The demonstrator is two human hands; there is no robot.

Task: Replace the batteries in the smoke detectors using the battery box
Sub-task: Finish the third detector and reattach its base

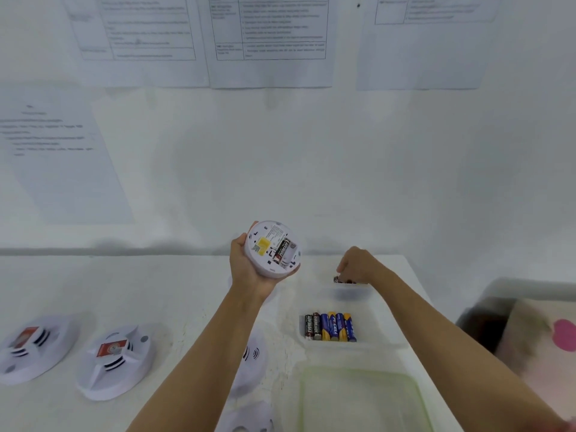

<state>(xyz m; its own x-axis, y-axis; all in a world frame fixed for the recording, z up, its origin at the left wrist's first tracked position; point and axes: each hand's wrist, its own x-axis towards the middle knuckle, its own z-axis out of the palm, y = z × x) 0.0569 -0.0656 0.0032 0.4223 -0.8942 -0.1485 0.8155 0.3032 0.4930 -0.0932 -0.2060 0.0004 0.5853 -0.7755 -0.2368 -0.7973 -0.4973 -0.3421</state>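
Smoke detectors (115, 360) with red labels lie as a pair on the left of the table (193, 288), well apart from the work and probably waiting their turn. Two more white units (254, 353) sit under the left forearm. The left hand (246, 269) holds the raised detector (271, 247) above the table with its back tilted toward the camera and the grip curled round its rim. I judge this keeps the open battery bay in view: one Eveready cell (282, 252) sits there and the slot beside it looks bare. The right hand (358, 265) reaches down to a far clear tub (352, 293), fingers bent over a dark battery (343, 280); whether that grip has closed on it I cannot tell. Nearer, the battery box (386, 341) holds a neat row of batteries (330, 327), two black and four blue-and-yellow, side by side. A pale green tray (358, 400) lies nearest the camera.
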